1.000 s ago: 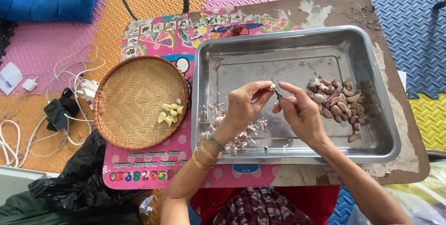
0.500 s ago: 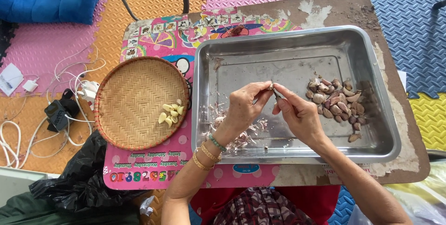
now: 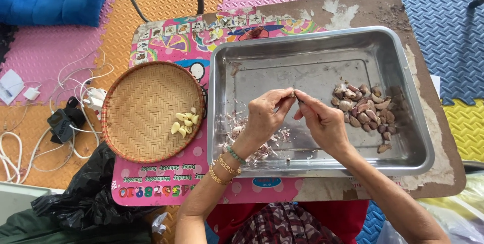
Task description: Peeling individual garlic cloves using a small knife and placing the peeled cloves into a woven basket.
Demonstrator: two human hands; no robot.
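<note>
Hands meet over the middle of the metal tray (image 3: 322, 42) on the bench (image 3: 433, 173), wrists bent inward. Her left hand (image 3: 264, 115) pinches a garlic clove (image 3: 292, 94) at its fingertips; her right hand (image 3: 322, 120) is closed round a small, thin tool at the clove. Unpeeled cloves (image 3: 365, 110) lie heaped to the right, papery skins (image 3: 252, 140) to the left, and peeled cloves (image 3: 185, 122) sit in the woven basket (image 3: 146, 108).

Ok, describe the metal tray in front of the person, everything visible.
The metal tray is rectangular, shiny steel-looking, with raised walls and rounded corners, lying flat on a worn table. Unpeeled garlic cloves sit heaped at its right, papery skins at lower left. Both hands work above it; its left wall nearly meets the woven basket.
</note>
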